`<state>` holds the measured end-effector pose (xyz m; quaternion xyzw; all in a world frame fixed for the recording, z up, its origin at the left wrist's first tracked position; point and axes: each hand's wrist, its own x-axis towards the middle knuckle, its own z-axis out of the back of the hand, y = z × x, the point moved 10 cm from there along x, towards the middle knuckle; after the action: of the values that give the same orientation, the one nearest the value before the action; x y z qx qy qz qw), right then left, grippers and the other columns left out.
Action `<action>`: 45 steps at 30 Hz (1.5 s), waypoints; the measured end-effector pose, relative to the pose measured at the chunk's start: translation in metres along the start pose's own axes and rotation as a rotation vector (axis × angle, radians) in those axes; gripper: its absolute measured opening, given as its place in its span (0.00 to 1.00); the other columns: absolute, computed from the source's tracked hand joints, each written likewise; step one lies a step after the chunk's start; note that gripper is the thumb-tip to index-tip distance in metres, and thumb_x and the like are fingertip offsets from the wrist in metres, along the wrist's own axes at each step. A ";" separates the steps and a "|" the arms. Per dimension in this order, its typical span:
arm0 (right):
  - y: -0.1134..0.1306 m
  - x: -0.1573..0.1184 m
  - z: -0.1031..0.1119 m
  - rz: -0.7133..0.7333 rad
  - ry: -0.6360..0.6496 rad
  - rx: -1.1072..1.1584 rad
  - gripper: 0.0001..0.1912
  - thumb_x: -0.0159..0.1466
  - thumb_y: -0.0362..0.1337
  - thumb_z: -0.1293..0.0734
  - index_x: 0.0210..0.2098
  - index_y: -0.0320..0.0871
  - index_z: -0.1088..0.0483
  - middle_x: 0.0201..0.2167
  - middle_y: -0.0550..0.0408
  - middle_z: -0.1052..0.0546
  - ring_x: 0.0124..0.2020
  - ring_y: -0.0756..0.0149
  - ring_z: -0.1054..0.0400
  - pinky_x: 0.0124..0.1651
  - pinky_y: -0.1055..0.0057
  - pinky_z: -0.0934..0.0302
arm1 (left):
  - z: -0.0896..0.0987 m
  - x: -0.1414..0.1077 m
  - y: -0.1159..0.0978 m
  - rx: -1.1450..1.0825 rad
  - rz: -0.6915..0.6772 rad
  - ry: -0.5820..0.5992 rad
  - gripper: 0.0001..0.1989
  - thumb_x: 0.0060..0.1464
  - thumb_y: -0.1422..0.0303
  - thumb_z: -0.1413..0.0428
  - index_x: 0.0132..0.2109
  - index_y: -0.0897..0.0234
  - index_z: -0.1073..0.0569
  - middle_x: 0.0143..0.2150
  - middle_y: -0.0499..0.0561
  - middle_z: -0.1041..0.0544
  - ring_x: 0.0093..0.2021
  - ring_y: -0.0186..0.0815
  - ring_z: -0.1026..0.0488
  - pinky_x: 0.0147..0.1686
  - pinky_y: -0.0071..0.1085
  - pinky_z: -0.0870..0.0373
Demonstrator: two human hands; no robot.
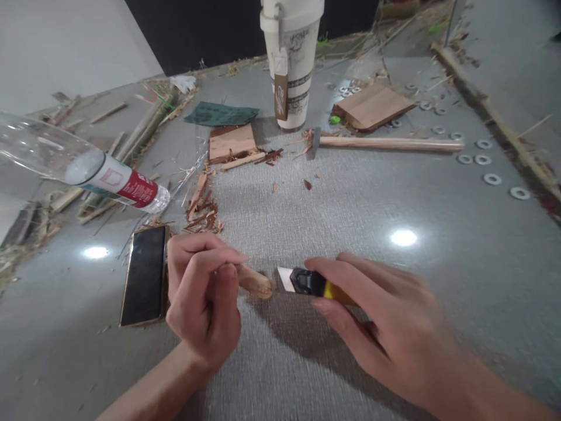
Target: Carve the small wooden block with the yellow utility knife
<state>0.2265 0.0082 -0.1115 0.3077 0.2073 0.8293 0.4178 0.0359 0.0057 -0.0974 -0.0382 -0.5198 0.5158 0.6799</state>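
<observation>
My left hand (204, 298) is closed around a short wooden stick (255, 282), whose rounded end sticks out to the right. My right hand (385, 321) grips a yellow and black utility knife (309, 282) with its blade out, pointing left. A small gap separates the blade from the stick's end. Both hands are above the grey textured table (280, 216). Just left of my left hand lies a dark phone (144, 275).
A clear bottle (135, 187) lies at the left. Behind are wood shavings (204, 210), a wood block (232, 142), green sandpaper (221, 113), a white cup (291, 64), a hammer (390, 143), another block (372, 106) and several metal washers (492, 179).
</observation>
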 end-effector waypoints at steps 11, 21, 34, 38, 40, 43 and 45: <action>-0.002 0.000 -0.001 -0.011 0.013 0.019 0.08 0.79 0.38 0.37 0.53 0.44 0.28 0.34 0.59 0.23 0.30 0.70 0.30 0.32 0.71 0.39 | 0.000 -0.003 -0.001 0.085 -0.022 -0.001 0.11 0.71 0.71 0.48 0.44 0.61 0.20 0.44 0.55 0.29 0.47 0.43 0.30 0.46 0.45 0.31; -0.001 0.000 -0.001 -0.006 0.010 0.022 0.09 0.80 0.39 0.38 0.52 0.43 0.28 0.33 0.59 0.23 0.28 0.69 0.30 0.31 0.70 0.39 | -0.015 0.002 -0.025 0.190 -0.273 0.202 0.10 0.69 0.65 0.46 0.45 0.66 0.22 0.44 0.59 0.25 0.42 0.44 0.27 0.45 0.48 0.35; 0.000 0.001 -0.003 0.003 0.020 0.007 0.08 0.80 0.39 0.38 0.52 0.45 0.30 0.34 0.58 0.22 0.31 0.68 0.27 0.33 0.69 0.37 | -0.027 0.000 -0.039 0.202 -0.392 0.313 0.16 0.65 0.57 0.38 0.45 0.68 0.24 0.39 0.58 0.22 0.39 0.44 0.28 0.45 0.43 0.32; -0.003 -0.001 -0.006 -0.017 0.036 0.033 0.08 0.80 0.40 0.38 0.53 0.45 0.29 0.34 0.59 0.22 0.30 0.68 0.28 0.32 0.69 0.38 | -0.026 -0.001 -0.036 0.239 -0.368 0.313 0.13 0.65 0.59 0.38 0.45 0.65 0.25 0.41 0.58 0.22 0.39 0.44 0.28 0.44 0.43 0.32; -0.004 -0.002 -0.006 -0.026 0.034 0.043 0.08 0.80 0.39 0.37 0.53 0.46 0.29 0.34 0.59 0.22 0.30 0.68 0.28 0.33 0.69 0.37 | -0.025 0.000 -0.037 0.253 -0.359 0.299 0.12 0.63 0.60 0.38 0.45 0.64 0.26 0.42 0.58 0.22 0.40 0.44 0.28 0.45 0.44 0.32; -0.004 -0.003 -0.005 -0.026 0.034 0.045 0.07 0.79 0.39 0.37 0.53 0.46 0.29 0.36 0.57 0.20 0.31 0.67 0.26 0.33 0.69 0.37 | -0.023 0.001 -0.036 0.275 -0.339 0.275 0.11 0.57 0.64 0.37 0.43 0.63 0.27 0.43 0.59 0.23 0.41 0.46 0.28 0.45 0.46 0.31; -0.003 -0.003 -0.006 -0.025 0.044 0.046 0.08 0.79 0.39 0.37 0.52 0.45 0.29 0.35 0.57 0.20 0.30 0.67 0.26 0.32 0.68 0.37 | -0.021 0.003 -0.035 0.290 -0.329 0.258 0.11 0.53 0.66 0.37 0.43 0.63 0.27 0.43 0.59 0.23 0.41 0.47 0.28 0.45 0.47 0.31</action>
<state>0.2255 0.0075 -0.1187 0.2961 0.2393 0.8257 0.4162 0.0747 0.0017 -0.0845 0.0792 -0.3488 0.4584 0.8136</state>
